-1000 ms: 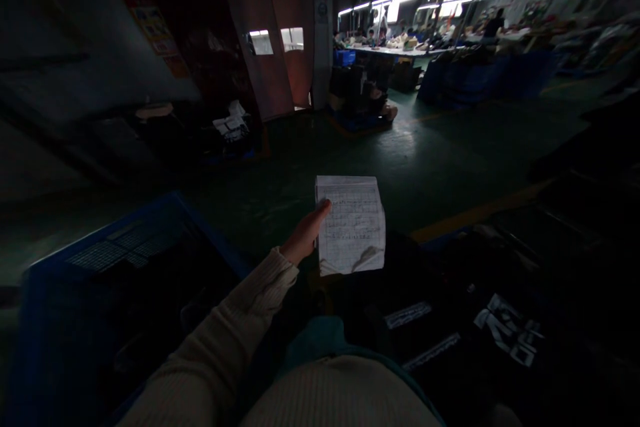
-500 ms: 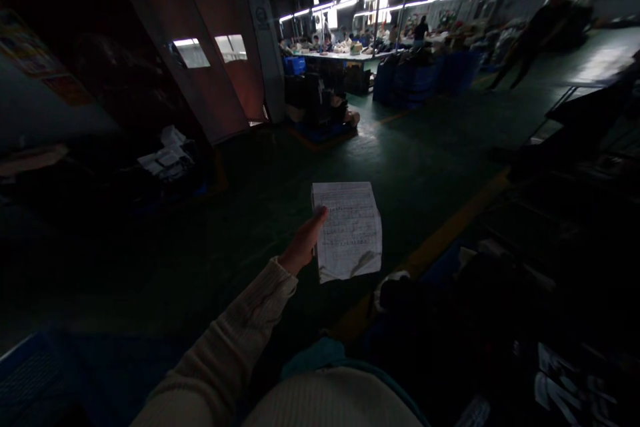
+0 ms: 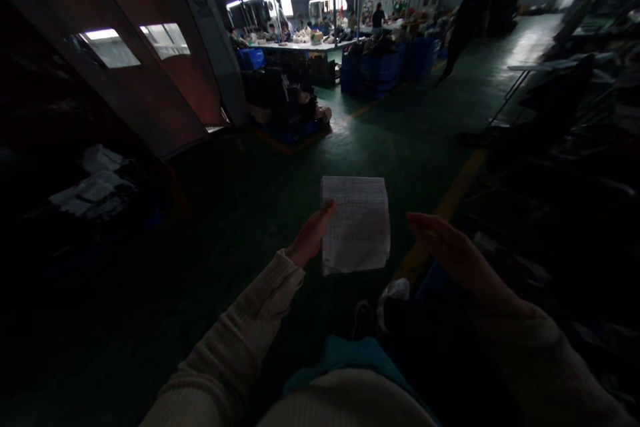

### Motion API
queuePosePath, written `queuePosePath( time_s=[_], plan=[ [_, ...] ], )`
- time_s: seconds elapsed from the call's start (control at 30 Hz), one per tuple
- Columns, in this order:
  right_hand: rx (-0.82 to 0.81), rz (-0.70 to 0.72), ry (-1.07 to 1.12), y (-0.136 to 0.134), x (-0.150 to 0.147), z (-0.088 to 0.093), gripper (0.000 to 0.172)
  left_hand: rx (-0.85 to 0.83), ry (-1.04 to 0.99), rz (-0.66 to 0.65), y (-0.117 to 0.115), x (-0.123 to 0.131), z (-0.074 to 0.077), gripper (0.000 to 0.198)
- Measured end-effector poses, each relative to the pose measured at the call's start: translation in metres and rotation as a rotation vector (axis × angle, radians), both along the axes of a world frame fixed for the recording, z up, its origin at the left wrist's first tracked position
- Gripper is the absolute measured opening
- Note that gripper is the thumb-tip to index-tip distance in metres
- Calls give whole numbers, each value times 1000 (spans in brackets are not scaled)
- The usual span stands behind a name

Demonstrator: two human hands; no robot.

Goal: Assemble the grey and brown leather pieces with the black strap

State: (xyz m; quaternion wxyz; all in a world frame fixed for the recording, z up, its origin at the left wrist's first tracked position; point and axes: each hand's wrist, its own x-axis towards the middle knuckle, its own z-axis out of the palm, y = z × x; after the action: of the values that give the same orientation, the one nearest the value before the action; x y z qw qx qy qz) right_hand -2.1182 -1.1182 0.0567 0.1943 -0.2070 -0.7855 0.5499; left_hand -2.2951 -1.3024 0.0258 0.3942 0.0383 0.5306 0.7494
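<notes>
My left hand [image 3: 311, 232] is closed on the left edge of some printed sheets of paper [image 3: 359, 230], its thumb lying on top. Lines of print and a ruled frame show on the top sheet, but the text is too small and dim to read. To the right of the paper and apart from it, my right hand [image 3: 445, 247] reaches in with its fingers stretched out. Nothing shows in it. Both arms have light knitted sleeves.
Dark piles line the right side behind a yellow floor line [image 3: 463, 180]. White bundles [image 3: 95, 187] lie at left beside reddish doors [image 3: 175, 80]. Ahead stand a loaded pallet [image 3: 290, 130], blue bins [image 3: 375, 70] and lit worktables [image 3: 300, 47]. A person [image 3: 470, 20] is at the far right.
My right hand has come into view from the right. The view has swung right, and the paper now hangs flatter in my left hand. The person in the background has changed position.
</notes>
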Motion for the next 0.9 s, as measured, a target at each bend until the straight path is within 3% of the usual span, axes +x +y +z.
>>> queuePosePath(
  time_s=[0.17, 0.37, 0.57, 0.7, 0.9],
  plan=[
    [-72, -6, 57, 60, -74, -34, 39, 41, -19, -20, 72, -42, -6, 39],
    [-349, -15, 114, 144, -128, -39, 42, -14, 0, -36, 174, -92, -2, 40],
    [-611, -25, 81, 198, -164, -55, 37, -32, 161, -181, 252, -123, -6, 45],
    [-668, -281, 148, 251, -161, -62, 36, -60, 285, -204, 296, -154, -10, 48],
    [-518, -655, 172, 336, -143, -71, 34, -14, 307, -284, 369, -222, -23, 53]
  ],
)
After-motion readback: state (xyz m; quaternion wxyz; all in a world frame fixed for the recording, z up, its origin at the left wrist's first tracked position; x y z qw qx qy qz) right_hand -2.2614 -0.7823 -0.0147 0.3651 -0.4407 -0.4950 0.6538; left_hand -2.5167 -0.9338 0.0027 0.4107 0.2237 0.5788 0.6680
